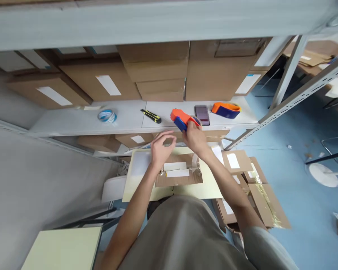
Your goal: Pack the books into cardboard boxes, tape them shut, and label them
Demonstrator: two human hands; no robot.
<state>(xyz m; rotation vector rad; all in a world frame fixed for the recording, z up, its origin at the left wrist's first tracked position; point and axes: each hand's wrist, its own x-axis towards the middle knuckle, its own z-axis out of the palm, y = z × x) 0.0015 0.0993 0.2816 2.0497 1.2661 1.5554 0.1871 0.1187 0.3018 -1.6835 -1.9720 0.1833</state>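
Note:
My right hand [195, 137] is closed round an orange and blue tape dispenser [181, 118], held up at the front edge of the white shelf [81, 122]. My left hand [161, 148] hovers beside it with fingers curled and apart, holding nothing I can make out. Below both hands a small brown cardboard box [178, 176] with white labels lies on a pale yellow table [135, 176]. Clear tape hangs at the box's right end.
On the shelf lie a roll of tape [107, 116], a yellow and black utility knife [151, 116], a dark phone [202, 114] and a second orange and blue dispenser [227, 110]. Large cardboard boxes [154, 69] stand behind them. Flattened cartons [259, 195] lie on the blue floor at right.

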